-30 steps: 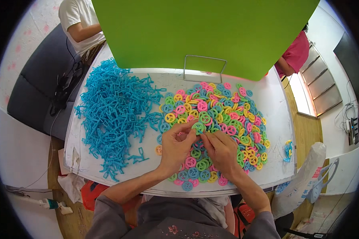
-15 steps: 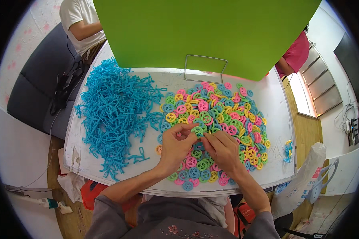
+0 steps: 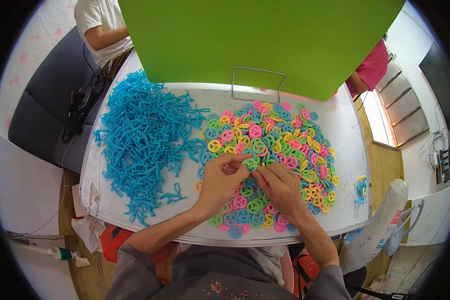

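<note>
A small green plastic wheel (image 3: 250,164) is pinched between the thumb and forefinger of my left hand (image 3: 222,181), just above the near part of a pile of wheels. My right hand (image 3: 280,186) is closed beside it, its fingertips pressed together at the wheel's right edge. Whatever lies between those right fingertips is hidden. Beneath and around both hands spreads the pile of pink, yellow, green and blue spoked wheels (image 3: 295,145). To the left lies a large heap of blue forked plastic pieces (image 3: 142,145), with a few loose ones (image 3: 174,194) closer to me.
A green panel (image 3: 260,40) rises across the back of the white table (image 3: 185,220), a wire frame (image 3: 259,85) before it. People sit beyond on both sides. Near the right edge lies a small blue and yellow assembled piece (image 3: 361,189); a plastic bag (image 3: 380,225) stands beside the table.
The green wheel has turned slightly in my left fingertips, showing more of its face. Both hands stay at nearly the same spot; the piles look unchanged.
</note>
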The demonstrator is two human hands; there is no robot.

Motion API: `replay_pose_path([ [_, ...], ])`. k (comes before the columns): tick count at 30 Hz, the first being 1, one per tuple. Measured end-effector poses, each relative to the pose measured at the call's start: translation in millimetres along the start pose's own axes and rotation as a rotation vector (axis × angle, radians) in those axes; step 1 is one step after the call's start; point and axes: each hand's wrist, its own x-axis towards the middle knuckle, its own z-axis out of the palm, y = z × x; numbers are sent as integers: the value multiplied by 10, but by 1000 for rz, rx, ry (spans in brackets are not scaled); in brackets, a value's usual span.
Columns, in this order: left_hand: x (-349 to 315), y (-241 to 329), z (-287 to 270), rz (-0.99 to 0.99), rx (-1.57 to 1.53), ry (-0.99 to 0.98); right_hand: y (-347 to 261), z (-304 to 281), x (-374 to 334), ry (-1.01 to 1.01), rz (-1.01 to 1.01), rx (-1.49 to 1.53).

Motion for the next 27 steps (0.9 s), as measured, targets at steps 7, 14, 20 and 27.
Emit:
replay_pose_path([
  [7,14,-65,28,-60,-80,32,-62,35,-20,35,99,69],
  [14,61,-76,3,16,-24,56,-43,40,2,-10,267,192],
  [20,66,-19,14,33,21,36,-23,-49,18,15,367,271],
  [27,129,-28,-45,-182,-158,-13,-88,-68,45,-5,432,402],
])
